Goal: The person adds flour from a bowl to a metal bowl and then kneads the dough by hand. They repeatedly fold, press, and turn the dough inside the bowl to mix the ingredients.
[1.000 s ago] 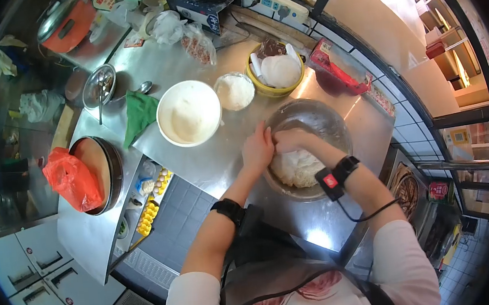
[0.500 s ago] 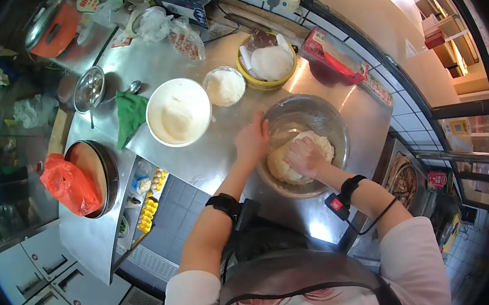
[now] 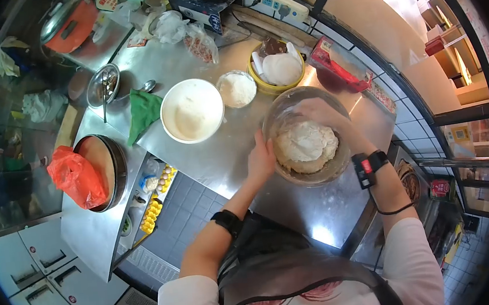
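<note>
A steel mixing bowl (image 3: 279,111) stands on the steel counter (image 3: 209,156) and holds a pale lump of dough (image 3: 306,143). My left hand (image 3: 261,158) grips the bowl's near-left rim. My right hand (image 3: 326,115) reaches over the bowl's far right side, its fingers curled against the far edge of the dough. A black band with a red tag sits on my right wrist, and another black band on my left.
A white bowl of flour (image 3: 191,110), a small bowl of white powder (image 3: 236,89) and a yellow bowl (image 3: 277,69) stand behind the mixing bowl. A green cloth (image 3: 142,111), a red bag (image 3: 74,176) in a round pan, and a lid (image 3: 102,85) lie to the left.
My right hand has moved from pressing the top of the dough to the far right side of the bowl. My left hand slid down the bowl's left rim. The camera shifted slightly.
</note>
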A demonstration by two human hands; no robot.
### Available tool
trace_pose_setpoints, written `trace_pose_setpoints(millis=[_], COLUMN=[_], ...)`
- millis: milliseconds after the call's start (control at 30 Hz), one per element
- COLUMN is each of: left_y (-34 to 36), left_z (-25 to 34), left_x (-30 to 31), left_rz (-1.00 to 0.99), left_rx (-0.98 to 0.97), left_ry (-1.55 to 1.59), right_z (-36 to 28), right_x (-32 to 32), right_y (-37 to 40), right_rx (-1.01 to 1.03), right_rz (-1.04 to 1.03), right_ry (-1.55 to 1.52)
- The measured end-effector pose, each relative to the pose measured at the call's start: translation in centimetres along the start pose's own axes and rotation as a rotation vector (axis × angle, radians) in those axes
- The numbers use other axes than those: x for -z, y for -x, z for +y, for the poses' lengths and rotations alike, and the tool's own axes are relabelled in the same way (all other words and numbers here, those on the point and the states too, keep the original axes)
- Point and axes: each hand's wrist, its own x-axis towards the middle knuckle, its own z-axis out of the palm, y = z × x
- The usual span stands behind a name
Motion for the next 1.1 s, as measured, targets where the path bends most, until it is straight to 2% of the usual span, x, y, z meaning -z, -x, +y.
trace_pose_setpoints(millis=[33,67,133,200,267,300,367,400,467,533,600,700,767,833,900,933,1000,1033,1100], left_y=[0.1,0.2,-0.5,-0.2,-0.1,-0.4,-0.3,-0.3,-0.2,-0.1,-0.2,-0.3,-0.3,-0.3,-0.4,-0.4,-0.6,-0.3,-0.6], left_z=[-0.2,-0.1,0.0,0.1,0.0,0.1,0.3,0.5,0.5,0.3,-0.5,0.1,-0.1,-0.5,-0.7,-0.7,-0.5,-0.4,-0.2], left_x=[-0.5,-0.9,-1.0,-1.3,-1.5,-1.4,-1.3,-1.1,-0.9,-1.1,-1.3,-0.7,-0.7,-1.0,-0.9,-0.9,-0.6,-0.7,-0.4], left_rz=[0.005,0.033,0.059,0.065,0.061,0.073,0.079,0.079,0.068,0.056,0.058,0.038,0.037,0.018,0.008,0.003,-0.023,-0.027,-0.035], left_rx=[0.000,0.009,0.007,0.024,0.026,0.024,0.013,0.008,0.014,0.024,-0.039,-0.020,-0.028,-0.049,-0.026,-0.036,-0.026,-0.026,-0.029], left_ry=[-0.001,0.027,0.054,0.071,0.091,0.113,0.133,0.145,0.137,0.129,0.112,0.133,0.110,0.081,0.076,0.080,0.032,0.037,0.053], right_z=[0.0,0.5,1.2,-3.4,-5.4,-5.4,-5.1,-4.5,-2.6,2.5,4.2,3.8,2.7,-2.8,-5.3,-4.9,-3.0,-1.5,2.5], right_x=[0.5,-1.0,-5.9,-7.3,-7.1,-7.2,-7.5,-7.6,-7.9,-5.3,-2.6,-1.2,-2.3,-3.0,-4.3,-3.6,-1.5,-0.1,1.1], right_y=[-0.6,-1.2,-3.1,-2.1,-1.3,-0.9,-0.7,-1.0,-1.5,-3.8,-1.8,-0.1,-1.6,-2.4,-3.1,-3.0,-3.3,-2.6,-1.2], right_rx=[-0.086,-0.084,-0.152,-0.068,0.018,0.014,0.181,0.183,-0.036,-0.185,-0.352,-0.391,-0.144,0.204,0.490,0.481,0.320,0.108,-0.077], right_rz=[-0.040,-0.040,-0.121,-0.168,-0.416,-0.411,-0.379,-0.377,-0.108,0.103,0.105,0.203,0.371,0.225,-0.172,-0.166,-0.079,0.051,0.038], right_ry=[-0.113,-0.112,0.272,0.271,0.304,0.308,0.243,0.247,0.137,0.092,0.052,0.233,0.390,0.517,0.850,0.857,0.470,-0.002,0.081])
